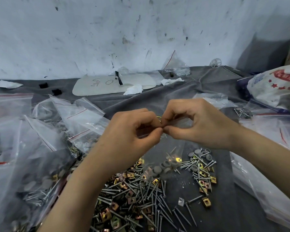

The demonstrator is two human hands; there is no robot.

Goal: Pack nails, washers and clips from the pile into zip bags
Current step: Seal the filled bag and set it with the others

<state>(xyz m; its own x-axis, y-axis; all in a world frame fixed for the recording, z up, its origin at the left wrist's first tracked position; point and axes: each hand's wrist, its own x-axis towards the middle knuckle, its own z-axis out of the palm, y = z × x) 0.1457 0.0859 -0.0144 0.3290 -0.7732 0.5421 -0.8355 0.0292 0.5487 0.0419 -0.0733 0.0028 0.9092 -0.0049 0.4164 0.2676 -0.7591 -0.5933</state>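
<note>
Both hands up over middle of the grey cloth-covered surface (174, 97), fingertips meeting. L hand (132, 131) & R hand (196, 124) each pinched the top edge of a clear zip bag (172, 146) betw. thumb and forefinger; other fingers curled in. Bag hung down from the pinch, its bottom at the far side of the pile. Inside, at the bottom: grey washers (157, 169), a bit of yellow metal, a few nails. Small yellow glint at the fingertips, couldn't tell what.

Main pile (137, 198) lay at the near edge, partly hidden by L forearm: loose nails (159, 208) mixed w/ brass-yellow clips (105, 214). Smaller heap (201, 168) just R of the bag, same mix plus grey washers. One clip and a couple of nails lay apart, nearer the near edge.

L side of surface: filled bags (40, 178), nails and washers showing through. Behind them, empty bags (79, 114) w/ red zip lines. R edge: more flat clear bags (266, 190). Printed sack (274, 91) w/ red stars toward far R corner. Far edge: white board (97, 87) w/ pen marks, crumpled tissue (134, 89) on its R end, bag of small silver parts (177, 69) against the wall.
</note>
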